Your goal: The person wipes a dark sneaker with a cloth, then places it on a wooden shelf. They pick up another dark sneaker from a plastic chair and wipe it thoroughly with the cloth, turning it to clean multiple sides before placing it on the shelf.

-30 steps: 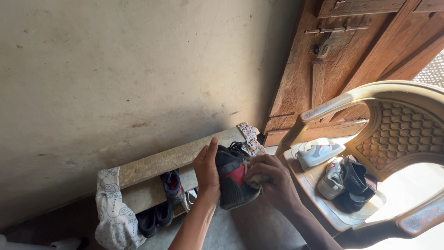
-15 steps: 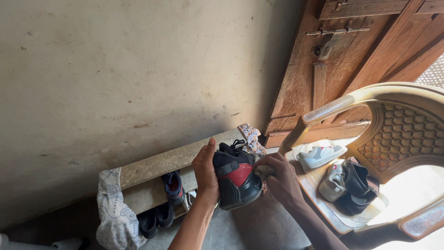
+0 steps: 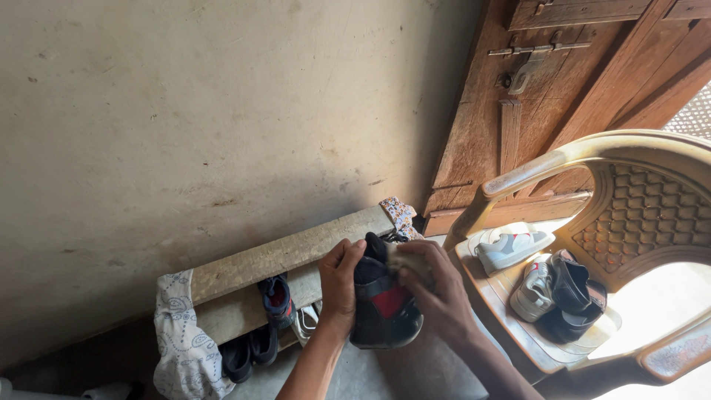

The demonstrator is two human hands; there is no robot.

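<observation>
Left hand (image 3: 341, 285) curled around black-red shoe (image 3: 384, 307), right hand (image 3: 437, 292) pressing cloth (image 3: 407, 259) on it

A tan plastic chair (image 3: 592, 155) at the right holds small shoes (image 3: 512, 250). A low wooden shelf (image 3: 259, 261) with dark shoes (image 3: 275, 300) sits lower left, a wooden door (image 3: 563, 74) upper right.

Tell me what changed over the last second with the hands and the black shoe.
The right hand slid its cloth from the shoe's side up to its top. The shoe turned more upright, and the left hand wrapped its fingers over the top edge. Both hands kept their hold. The chair and its shoes stayed put.
</observation>
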